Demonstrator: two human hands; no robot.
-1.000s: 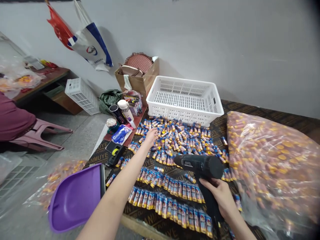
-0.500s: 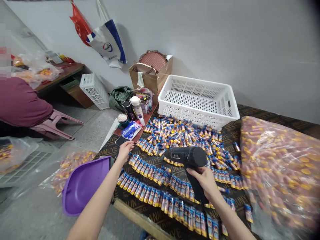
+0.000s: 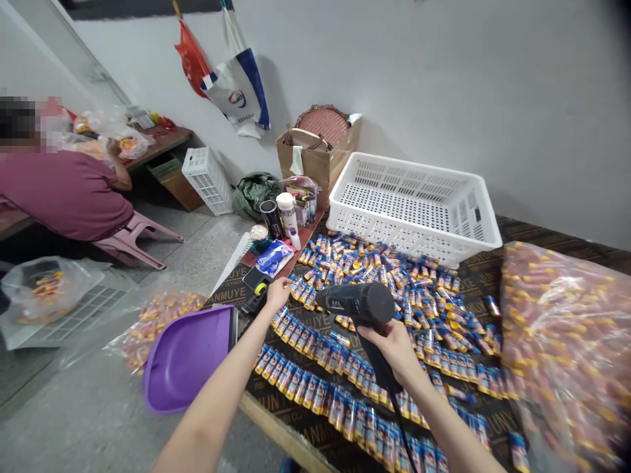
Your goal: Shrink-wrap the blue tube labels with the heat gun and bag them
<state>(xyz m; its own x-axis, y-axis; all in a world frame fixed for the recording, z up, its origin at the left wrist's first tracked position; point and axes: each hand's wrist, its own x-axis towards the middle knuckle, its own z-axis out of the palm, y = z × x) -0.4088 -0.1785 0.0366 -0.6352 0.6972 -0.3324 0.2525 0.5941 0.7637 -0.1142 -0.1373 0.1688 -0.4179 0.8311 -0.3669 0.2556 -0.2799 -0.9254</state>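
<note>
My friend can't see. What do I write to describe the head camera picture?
A right hand holds a black hair dryer above rows and a heap of little blue-and-yellow tubes on a dark table; the left hand is near their left edge. Behind stands a white basket, and at the right lies a big see-through bag.

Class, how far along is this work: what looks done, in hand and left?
Partway, it seems. Rows of small tubes lie lined up along the front. The right hand holds a black blower; the left hand is beside some tubes. What seems left is a jumbled heap by the white basket.
</note>
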